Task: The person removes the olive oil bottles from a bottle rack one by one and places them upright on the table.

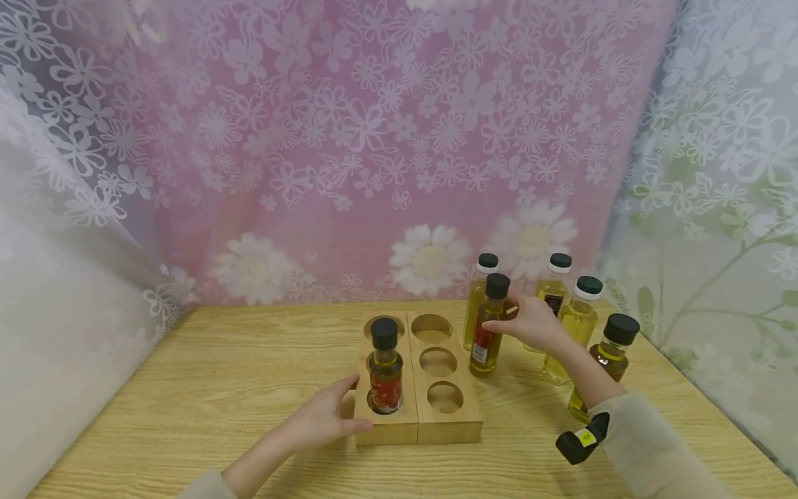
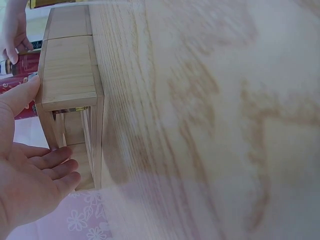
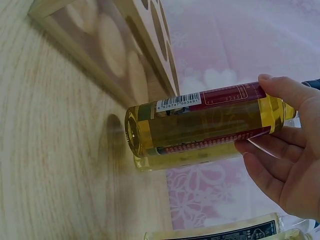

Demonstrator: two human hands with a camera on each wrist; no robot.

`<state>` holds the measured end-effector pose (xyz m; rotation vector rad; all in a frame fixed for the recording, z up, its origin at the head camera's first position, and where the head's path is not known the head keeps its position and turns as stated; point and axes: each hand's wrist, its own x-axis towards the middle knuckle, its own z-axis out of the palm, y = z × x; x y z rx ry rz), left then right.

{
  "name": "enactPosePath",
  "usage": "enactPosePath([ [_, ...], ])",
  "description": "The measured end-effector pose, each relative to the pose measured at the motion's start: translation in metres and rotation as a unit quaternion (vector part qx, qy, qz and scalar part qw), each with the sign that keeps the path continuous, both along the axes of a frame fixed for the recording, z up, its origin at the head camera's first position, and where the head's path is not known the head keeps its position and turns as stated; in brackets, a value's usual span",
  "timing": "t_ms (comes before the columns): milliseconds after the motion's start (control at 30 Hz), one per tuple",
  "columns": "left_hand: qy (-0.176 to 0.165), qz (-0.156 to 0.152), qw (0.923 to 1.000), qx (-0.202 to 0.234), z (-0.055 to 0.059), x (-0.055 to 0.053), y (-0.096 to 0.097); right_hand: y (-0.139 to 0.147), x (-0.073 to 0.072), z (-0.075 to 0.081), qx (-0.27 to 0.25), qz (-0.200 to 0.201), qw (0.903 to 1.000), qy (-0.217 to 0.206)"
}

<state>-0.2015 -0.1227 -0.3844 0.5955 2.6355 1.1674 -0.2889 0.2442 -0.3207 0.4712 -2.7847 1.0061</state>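
My right hand (image 1: 530, 322) grips a dark-capped oil bottle (image 1: 488, 339) with a red label, thumb and fingers round its upper part. The bottle is upright just right of the wooden rack (image 1: 449, 433); its round base and a shadow on the table show in the right wrist view. My left hand (image 1: 321, 416) touches the rack's left end, thumb at the front top edge and fingers relaxed along the side. A second red-labelled oil bottle (image 1: 386, 381) stands in the rack's front left hole. The holes of the right row hold nothing.
Behind the gripped bottle stands a green-capped oil bottle (image 1: 472, 312). To the right are two more green-capped bottles, one farther back (image 1: 552, 287) and one nearer (image 1: 576, 322). A black-capped bottle (image 1: 580, 405) stands partly behind my right forearm. A floral curtain (image 1: 374, 138) closes off the table's back.
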Motion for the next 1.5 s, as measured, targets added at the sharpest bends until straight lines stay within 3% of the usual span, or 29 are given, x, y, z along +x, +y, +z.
enactPosePath([
  [667,0.005,0.001,1.0,-0.003,-0.001,0.0,0.0,-0.001,-0.001,-0.011,0.018,-0.007,0.9998,-0.008],
  [1133,0.006,-0.004,1.0,0.0,0.0,-0.001,0.0,0.008,-0.003,-0.016,-0.034,0.034,0.998,-0.041],
  [1500,0.008,-0.004,1.0,-0.002,0.001,0.0,0.0,0.015,0.007,-0.014,-0.035,0.029,0.9978,-0.049],
])
